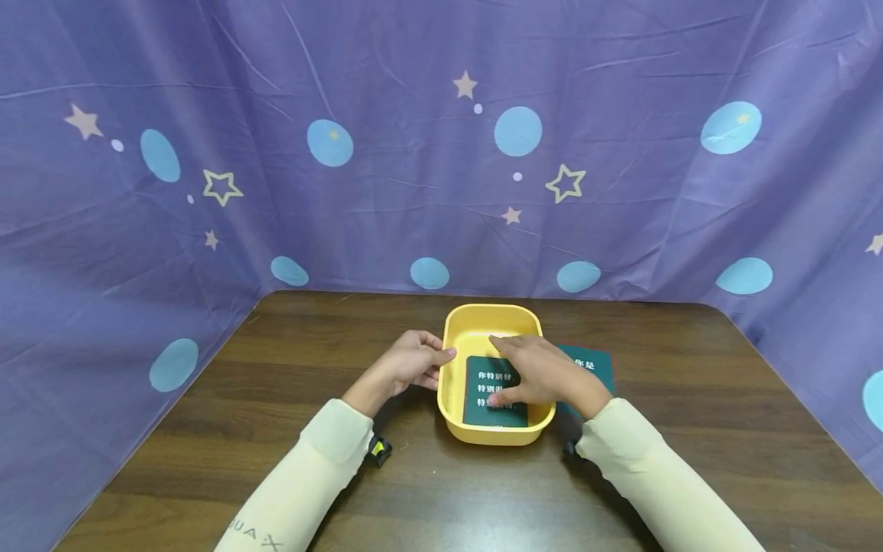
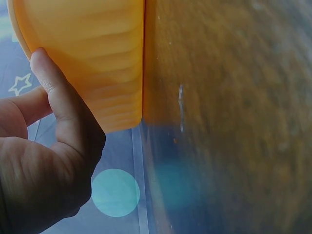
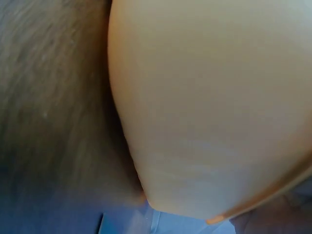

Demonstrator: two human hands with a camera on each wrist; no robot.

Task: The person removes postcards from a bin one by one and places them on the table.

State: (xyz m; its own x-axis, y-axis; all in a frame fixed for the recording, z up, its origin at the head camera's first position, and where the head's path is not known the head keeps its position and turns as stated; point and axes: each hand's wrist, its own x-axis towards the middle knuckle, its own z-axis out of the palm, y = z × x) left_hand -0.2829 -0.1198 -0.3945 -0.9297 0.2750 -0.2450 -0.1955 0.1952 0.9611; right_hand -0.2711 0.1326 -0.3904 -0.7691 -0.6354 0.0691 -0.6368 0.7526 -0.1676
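Observation:
A yellow plastic basin (image 1: 492, 437) stands on the table, with a dark green booklet or card (image 1: 476, 414) bearing white characters lying inside. My left hand (image 1: 408, 359) holds the basin's left rim, the thumb at the top edge and the other fingers along the outside. In the left wrist view the thumb touches the rim of the ribbed basin (image 2: 107, 63). My right hand (image 1: 541, 368) reaches over the right rim, fingers and thumb spread above the card and partly covering it. The basin's outer wall (image 3: 204, 97) fills most of the right wrist view.
A second dark green card (image 1: 599, 368) with a red edge lies on the table right of the basin, partly behind the right wrist. The brown wooden table (image 1: 331, 314) meets a purple curtain (image 1: 414, 153) with stars and blue ovals at the back.

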